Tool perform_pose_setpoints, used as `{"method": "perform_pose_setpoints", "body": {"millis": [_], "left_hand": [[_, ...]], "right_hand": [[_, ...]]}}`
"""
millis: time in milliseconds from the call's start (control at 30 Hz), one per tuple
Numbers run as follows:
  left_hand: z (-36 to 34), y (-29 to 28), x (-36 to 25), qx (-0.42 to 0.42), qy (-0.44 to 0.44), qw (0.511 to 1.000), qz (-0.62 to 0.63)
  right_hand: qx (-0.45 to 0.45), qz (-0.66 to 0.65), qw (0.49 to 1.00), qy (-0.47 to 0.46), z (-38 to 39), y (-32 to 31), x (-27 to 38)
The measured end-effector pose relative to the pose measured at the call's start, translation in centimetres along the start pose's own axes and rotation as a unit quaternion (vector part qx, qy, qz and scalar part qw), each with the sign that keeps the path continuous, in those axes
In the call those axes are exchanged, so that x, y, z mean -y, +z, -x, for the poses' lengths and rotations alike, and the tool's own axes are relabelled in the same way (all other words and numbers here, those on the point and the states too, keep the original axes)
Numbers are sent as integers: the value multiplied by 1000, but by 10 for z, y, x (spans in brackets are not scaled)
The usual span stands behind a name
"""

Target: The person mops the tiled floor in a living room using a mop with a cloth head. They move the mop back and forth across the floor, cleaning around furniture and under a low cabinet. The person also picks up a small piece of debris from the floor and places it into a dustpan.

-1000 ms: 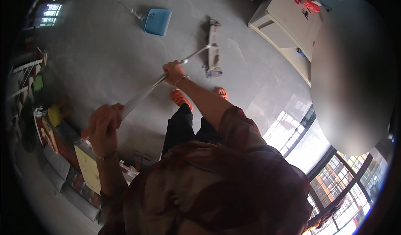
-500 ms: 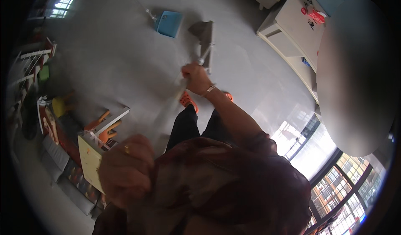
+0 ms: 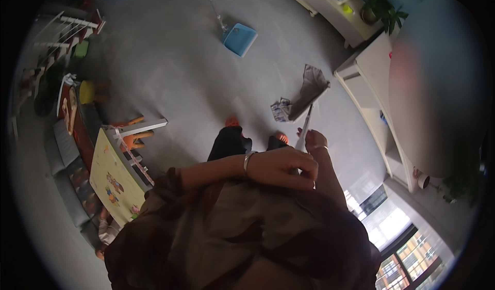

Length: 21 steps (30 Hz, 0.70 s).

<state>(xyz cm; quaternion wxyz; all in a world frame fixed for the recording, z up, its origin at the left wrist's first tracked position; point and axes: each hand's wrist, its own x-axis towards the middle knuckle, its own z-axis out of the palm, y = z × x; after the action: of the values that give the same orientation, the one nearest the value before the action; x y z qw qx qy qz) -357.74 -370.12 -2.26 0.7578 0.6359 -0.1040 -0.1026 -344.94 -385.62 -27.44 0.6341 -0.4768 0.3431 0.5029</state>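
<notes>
A flat mop with a grey cloth pad [image 3: 311, 87] is at floor level, front right of my feet. One end of its cloth hangs loose, with a paler patterned patch. Its light handle rises toward my body. My left hand [image 3: 282, 167], with a bracelet at the wrist, reaches across my front and is closed around the handle's upper part. Lower on the handle, my right hand [image 3: 314, 139] grips it with the fingers wrapped partly round. The handle's top end is hidden by my left hand.
A blue dustpan [image 3: 240, 39] with a long handle lies ahead on the grey floor. White cabinets [image 3: 361, 86] line the right side, with potted plants [image 3: 372, 9] beyond. At left are a yellow table [image 3: 114, 179], a wooden stool [image 3: 136, 135] and a yellow stool [image 3: 88, 91].
The mop head has swung to the right, away from the dustpan. My right hand moved right with the handle, and my left hand came from the lower left across my front.
</notes>
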Motion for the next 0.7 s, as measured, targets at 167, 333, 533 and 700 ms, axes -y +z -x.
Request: {"method": "perform_pose_setpoints", "body": {"millis": [167, 333, 533, 700], "left_hand": [[-6, -50, 5, 32, 11, 998, 57], [36, -256, 71, -298, -98, 938, -150], [92, -543, 78, -497, -163, 675, -520], [72, -651, 89, -373, -235, 644, -625]], "right_hand": [[113, -128, 967, 190, -4, 9, 26], [116, -255, 948, 148, -24, 21, 46], [20, -261, 959, 112, 12, 43, -2], [-71, -152, 982, 85, 40, 113, -57]]}}
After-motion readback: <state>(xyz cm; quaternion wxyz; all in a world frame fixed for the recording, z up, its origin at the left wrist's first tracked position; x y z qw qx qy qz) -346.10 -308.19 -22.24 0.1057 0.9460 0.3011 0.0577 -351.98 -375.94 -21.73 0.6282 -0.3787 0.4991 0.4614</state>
